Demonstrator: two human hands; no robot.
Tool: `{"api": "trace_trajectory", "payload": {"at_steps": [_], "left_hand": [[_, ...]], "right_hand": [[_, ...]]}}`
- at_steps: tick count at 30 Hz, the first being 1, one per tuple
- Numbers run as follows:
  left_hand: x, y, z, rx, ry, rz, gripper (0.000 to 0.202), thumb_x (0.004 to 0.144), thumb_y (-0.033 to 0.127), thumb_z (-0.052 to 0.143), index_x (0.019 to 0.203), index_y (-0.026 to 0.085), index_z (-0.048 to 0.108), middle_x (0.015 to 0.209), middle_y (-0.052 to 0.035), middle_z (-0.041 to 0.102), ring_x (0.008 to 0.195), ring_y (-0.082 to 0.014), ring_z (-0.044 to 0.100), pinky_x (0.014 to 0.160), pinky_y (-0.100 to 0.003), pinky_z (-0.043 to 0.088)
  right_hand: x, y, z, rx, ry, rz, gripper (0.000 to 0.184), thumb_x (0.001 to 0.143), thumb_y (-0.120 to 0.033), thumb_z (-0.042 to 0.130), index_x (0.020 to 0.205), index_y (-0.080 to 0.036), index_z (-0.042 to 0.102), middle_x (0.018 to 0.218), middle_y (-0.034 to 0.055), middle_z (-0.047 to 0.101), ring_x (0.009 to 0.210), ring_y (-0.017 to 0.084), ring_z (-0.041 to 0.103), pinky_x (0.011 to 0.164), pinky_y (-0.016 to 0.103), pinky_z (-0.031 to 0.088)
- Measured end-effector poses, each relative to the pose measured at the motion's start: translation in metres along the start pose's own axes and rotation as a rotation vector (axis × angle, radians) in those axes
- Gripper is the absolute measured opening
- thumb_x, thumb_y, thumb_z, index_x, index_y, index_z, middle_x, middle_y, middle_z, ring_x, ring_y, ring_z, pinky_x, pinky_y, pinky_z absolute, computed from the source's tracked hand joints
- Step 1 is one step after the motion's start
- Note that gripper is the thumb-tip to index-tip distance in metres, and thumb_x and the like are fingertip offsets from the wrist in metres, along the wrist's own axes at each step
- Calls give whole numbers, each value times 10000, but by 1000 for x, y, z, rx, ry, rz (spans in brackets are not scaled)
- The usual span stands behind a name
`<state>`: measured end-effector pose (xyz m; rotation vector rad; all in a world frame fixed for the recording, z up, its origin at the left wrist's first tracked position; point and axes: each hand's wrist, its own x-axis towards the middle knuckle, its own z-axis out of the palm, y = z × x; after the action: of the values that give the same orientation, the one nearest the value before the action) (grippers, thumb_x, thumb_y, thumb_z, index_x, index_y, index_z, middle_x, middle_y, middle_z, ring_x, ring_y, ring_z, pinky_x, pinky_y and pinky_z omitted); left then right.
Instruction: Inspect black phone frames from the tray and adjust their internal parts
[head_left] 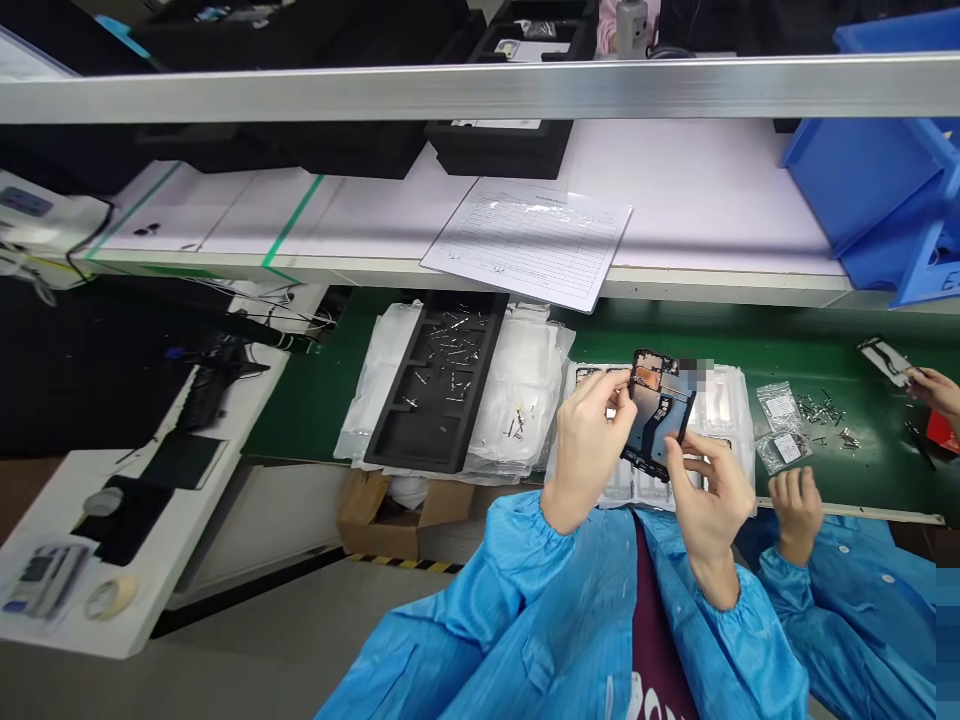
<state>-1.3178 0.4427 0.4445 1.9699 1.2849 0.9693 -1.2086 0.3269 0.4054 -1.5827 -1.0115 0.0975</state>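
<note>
A smartphone without its back cover [651, 427], its dark frame and inner parts showing, is held tilted above the work surface. My left hand [589, 440] pinches its upper left edge between thumb and fingers. At the lower right edge, my right hand [709, 490] grips it with the thumb on the near face. Beneath both hands lies a clear plastic tray [724, 400] with compartments, partly hidden by the phone and my hands. To the left, a long black tray [457, 375] holds small metal parts and rests on stacked clear trays [521, 370].
A co-worker's hand [934, 390] holds a phone part [885, 360] at right; their other hand [796, 510] is at the table edge. Small bags [781, 425] and screws lie between us. A sheet [532, 240] overhangs the shelf, with a blue bin [874, 190] at right.
</note>
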Motion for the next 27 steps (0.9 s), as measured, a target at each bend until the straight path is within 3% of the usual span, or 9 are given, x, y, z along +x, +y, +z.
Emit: {"api": "trace_trajectory", "payload": {"at_steps": [3,7,9,12,17,21,27], "left_hand": [[3,-12,6,198,-13,99,244,930,24,581,1028,197,721,990,-49,767,934,-227,703,810,-346,569],[4,-30,25,379,-118,227,182,919,41,593,925,202,676,930,-76,736,977,-282,661,803,-380,531],[2,-37,43,320,-125,210,166,903,53,614,862,211,647,880,-61,717,919,-267,660,794,-370,526],[-3,-40,75,157,-104,146,151,934,87,618,854,212,645,866,-45,716,870,-242,672,803,-356,528],[-9,-35,118,27,-171,152,163,1017,141,580,1094,203,710,1070,-79,770,1009,-240,715,912,-363,554],[-11,-22,141,-70,-274,163,188,1068,209,545,1127,201,723,1108,-86,758,1062,-233,714,970,-363,551],[-13,-3,157,-191,-386,98,234,1052,193,525,1085,202,756,1065,-74,772,987,-208,735,849,-317,600]], "right_hand": [[1,11,0,-12,-29,-2,101,1062,-264,757,1138,-199,742,979,67,753,770,201,744,613,295,684],[1,31,-7,-146,-61,-91,65,1085,-216,702,1142,-208,731,968,60,756,743,189,740,648,300,673],[-2,41,-11,-191,-37,-71,61,1093,-232,683,1131,-207,724,961,65,750,747,191,734,650,300,668],[-10,54,-16,-164,19,81,118,1083,-316,688,1082,-202,716,946,71,736,765,202,729,638,299,672],[-25,78,-29,-21,73,377,260,1020,-447,746,1060,-191,725,964,72,735,832,218,728,664,298,678],[-29,91,-44,-3,103,455,293,1016,-475,733,1035,-183,722,961,68,728,853,215,721,682,297,673],[-29,102,-64,-10,162,473,300,1010,-475,736,1041,-177,726,952,69,737,843,211,727,661,284,667]]}}
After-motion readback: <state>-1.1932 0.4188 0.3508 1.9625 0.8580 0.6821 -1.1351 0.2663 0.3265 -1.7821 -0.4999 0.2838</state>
